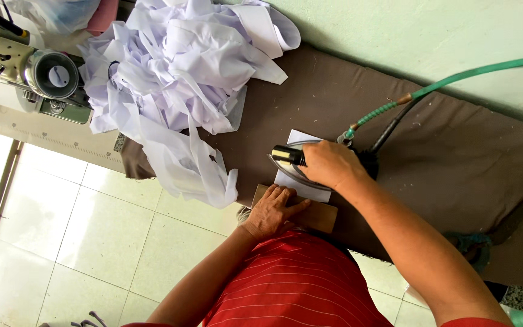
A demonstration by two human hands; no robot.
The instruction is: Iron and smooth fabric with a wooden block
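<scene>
My right hand (328, 163) grips the black handle of a steam iron (292, 162) that rests on a small white piece of cloth (298, 138) on a brown padded board (455, 157). A green hose (473, 72) and a black cable run from the iron's rear. My left hand (272, 212) lies flat, fingers together, on a brown cardboard template (322, 216) at the board's near edge, just below the iron.
A big heap of white fabric pieces (183, 72) covers the board's left end and hangs over its edge. A sewing machine (31, 72) stands at top left. Pale floor tiles (92, 230) lie below. A light green wall (431, 30) runs behind the board.
</scene>
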